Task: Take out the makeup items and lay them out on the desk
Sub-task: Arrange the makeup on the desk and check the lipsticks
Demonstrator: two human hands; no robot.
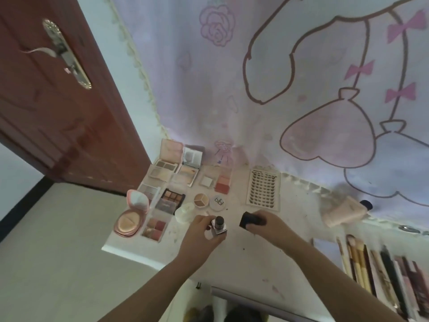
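The left hand (204, 231) grips a small square-based bottle (219, 225), fingers curled round its silver body, the dark neck exposed and pointing up. The right hand (267, 225) is clamped on a dark cap (251, 220), held just beside the bottle and apart from it. Both hover low over the desk (255, 256), near its front middle.

Just beyond the left hand stand a pale round jar (185, 212) and two round pots (210, 201). Further left, open palettes (170, 201) and a pink compact (131, 217) lie close together. A lash card (263, 188) lies behind the right hand; brushes and pencils (371, 268) are ranked at far right.

Risk, as judged: the bottle appears uncapped. A tilt or a knock against the jar could spill its contents over the palettes. Set down open, its narrow base invites tipping.
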